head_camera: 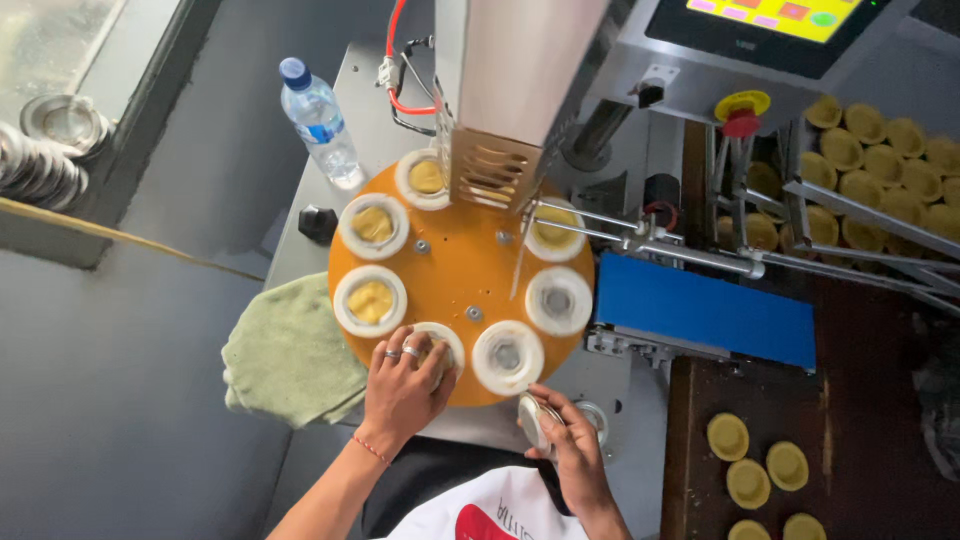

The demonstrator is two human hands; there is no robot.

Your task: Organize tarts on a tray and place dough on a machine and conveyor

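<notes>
Up at the top right of your machine, the screen (775,18) glows yellow with small pink, red and green blocks in a dark frame. Over to your left, beyond the round orange plate, a clear water bottle (320,120) stands with a blue cap and blue label (322,128).

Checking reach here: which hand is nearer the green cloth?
Left. The left hand is just right of the green cloth; the right hand is farther right, holding metal tins.

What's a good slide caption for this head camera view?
Left hand presses dough into a ring on the orange rotary plate; right hand holds a small metal tin.
</notes>
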